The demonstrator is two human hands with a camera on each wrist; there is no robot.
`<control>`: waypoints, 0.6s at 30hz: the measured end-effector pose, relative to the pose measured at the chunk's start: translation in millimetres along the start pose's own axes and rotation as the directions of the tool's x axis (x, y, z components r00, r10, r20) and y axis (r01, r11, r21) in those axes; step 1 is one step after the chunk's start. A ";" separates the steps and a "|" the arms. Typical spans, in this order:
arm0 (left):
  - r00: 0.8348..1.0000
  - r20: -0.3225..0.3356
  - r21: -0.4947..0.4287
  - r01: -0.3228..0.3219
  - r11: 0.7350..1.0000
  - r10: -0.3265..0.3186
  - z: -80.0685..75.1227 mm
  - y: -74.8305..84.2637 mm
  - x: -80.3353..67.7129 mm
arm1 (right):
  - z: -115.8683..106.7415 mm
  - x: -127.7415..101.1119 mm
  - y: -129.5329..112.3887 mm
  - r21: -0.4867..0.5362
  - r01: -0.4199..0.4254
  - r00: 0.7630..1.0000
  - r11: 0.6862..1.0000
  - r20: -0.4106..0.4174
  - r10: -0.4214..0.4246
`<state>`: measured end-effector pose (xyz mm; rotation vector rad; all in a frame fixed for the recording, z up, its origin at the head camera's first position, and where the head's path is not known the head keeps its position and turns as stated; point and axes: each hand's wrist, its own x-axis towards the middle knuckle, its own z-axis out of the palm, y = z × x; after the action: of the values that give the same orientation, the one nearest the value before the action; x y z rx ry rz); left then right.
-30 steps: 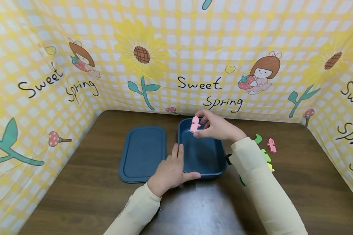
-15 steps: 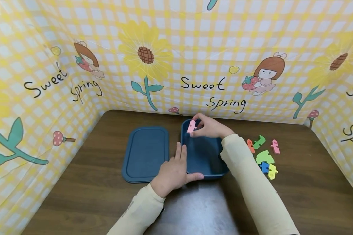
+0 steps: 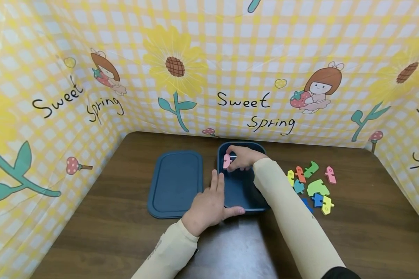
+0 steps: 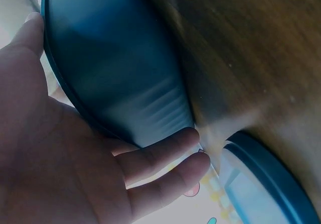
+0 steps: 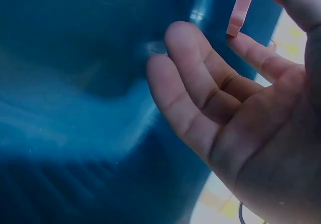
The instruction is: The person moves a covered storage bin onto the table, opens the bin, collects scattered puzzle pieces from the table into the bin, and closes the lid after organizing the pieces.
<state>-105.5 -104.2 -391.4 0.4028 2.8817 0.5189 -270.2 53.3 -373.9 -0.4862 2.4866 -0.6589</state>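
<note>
A dark blue rectangular box (image 3: 243, 209) stands without its lid on the table. My right hand (image 3: 243, 158) reaches inside its far left part, pinching a pink puzzle piece (image 3: 227, 161) between thumb and forefinger. In the right wrist view that pink piece (image 5: 242, 8) appears edge-on between the fingertips, with the other fingers bent loosely over the box floor. My left hand (image 3: 207, 205) rests against the near left corner of the box, fingers straight along the left side and thumb along the front rim. The left wrist view shows the box's outer wall (image 4: 120, 63) beside the palm.
The matching blue lid (image 3: 175, 184) lies flat left of the box. Right of the box several loose puzzle pieces are scattered, among them a light green one (image 3: 318, 188), a pink one (image 3: 330, 175) and a yellow one (image 3: 327, 205). A patterned cloth (image 3: 195, 100) hangs behind the table.
My right hand has lowered the pink piece from above the far rim down into the box. More loose pieces show beside the right forearm. My left hand keeps its place on the box.
</note>
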 end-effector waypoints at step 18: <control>1.000 -0.026 -0.005 -0.018 1.000 0.018 2.4 -0.7 1.0 | 19.9 19.9 8.0 0.004 -0.051 0.998 0.999 -0.038 0.051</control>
<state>-106.0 -103.7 -394.0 0.4254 2.9030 0.5383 -276.6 43.8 -400.9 -0.4117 2.5240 -0.6576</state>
